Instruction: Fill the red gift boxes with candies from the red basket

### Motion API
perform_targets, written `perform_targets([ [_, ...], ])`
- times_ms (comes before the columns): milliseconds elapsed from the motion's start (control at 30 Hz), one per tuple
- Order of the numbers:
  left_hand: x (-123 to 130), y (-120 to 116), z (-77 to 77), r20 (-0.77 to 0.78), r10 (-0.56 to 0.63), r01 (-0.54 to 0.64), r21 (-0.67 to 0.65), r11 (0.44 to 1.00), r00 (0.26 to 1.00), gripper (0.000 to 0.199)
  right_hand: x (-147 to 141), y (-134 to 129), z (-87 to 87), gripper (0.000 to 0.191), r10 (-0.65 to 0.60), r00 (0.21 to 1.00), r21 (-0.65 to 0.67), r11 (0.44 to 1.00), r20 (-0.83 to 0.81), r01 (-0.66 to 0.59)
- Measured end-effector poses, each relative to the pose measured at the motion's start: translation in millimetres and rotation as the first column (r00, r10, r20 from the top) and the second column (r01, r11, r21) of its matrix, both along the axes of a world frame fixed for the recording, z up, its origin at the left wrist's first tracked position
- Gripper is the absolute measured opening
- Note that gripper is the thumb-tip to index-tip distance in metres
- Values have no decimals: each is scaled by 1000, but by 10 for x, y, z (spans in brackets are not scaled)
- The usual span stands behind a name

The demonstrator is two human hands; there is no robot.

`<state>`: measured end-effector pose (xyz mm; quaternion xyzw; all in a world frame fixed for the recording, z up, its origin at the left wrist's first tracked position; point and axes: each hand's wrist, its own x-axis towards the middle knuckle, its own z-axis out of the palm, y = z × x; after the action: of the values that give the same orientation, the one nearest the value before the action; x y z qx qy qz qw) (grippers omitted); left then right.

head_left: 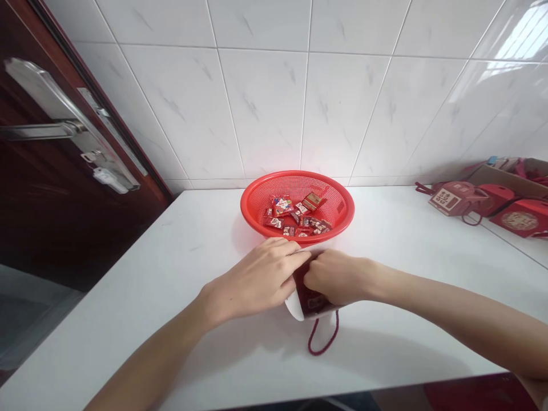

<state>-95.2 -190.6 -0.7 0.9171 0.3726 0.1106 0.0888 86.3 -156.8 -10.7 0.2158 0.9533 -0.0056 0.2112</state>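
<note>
An opened box [295, 306] with a white flap and a dark red cord handle [323, 351] lies on the white countertop. My left hand [265, 271] is closed around the box's left side. Inside its opening is my right hand [334, 275], fingers curled down; whatever they hold is hidden. Small red packets show within the box below that hand. Just behind both hands stands a red mesh basket [246, 214] with several wrapped red candies [319, 225] in it.
At the far right, red gift boxes [458, 198] with cords sit beside an open cardboard box [492, 178]. A tiled wall [265, 103] borders the countertop [192, 245] at the back. On the left is a dark door [38, 188] with a metal handle.
</note>
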Motion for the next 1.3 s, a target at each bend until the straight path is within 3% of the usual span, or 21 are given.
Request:
perform_targets([
  [100,13,-35,-1,-23,-20,20,26,999,1000,30,-38,-77,-33,14,-19,994,57,998,104,13],
  [367,12,-49,-34,-43,-27,30,65,997,999,28,-157,-115,-216,11,-19,998,172,985,52,10],
  [467,13,-15,-33,-27,-5,6,59,998,1000,32,-113,-39,-151,14,-7,1000,171,985,15,4],
  [600,-23,40,-6,-6,26,-26,25,999,1000,35,99,109,74,22,-27,984,32,999,-178,33],
  [667,-61,74,10,-4,39,-39,-4,999,999,38,274,157,161,25,-96,912,-75,995,-399,72],
  [767,-118,135,28,-1,49,-49,-47,998,999,48,545,158,145,19,-152,689,-167,985,-709,45],
  [867,-149,194,37,28,47,-45,-83,996,998,45,723,106,-29,16,-203,499,-185,979,-843,85],
  [967,-158,235,34,59,54,-45,-141,989,997,33,766,50,-225,22,-236,389,-218,972,-890,91],
  [1100,-172,255,28,130,38,-10,-208,978,991,32,709,19,-376,25,-263,315,-248,965,-912,89],
  [1300,-199,248,54,136,-1,36,-255,966,991,59,614,22,-492,56,-207,348,-208,978,-915,32],
])
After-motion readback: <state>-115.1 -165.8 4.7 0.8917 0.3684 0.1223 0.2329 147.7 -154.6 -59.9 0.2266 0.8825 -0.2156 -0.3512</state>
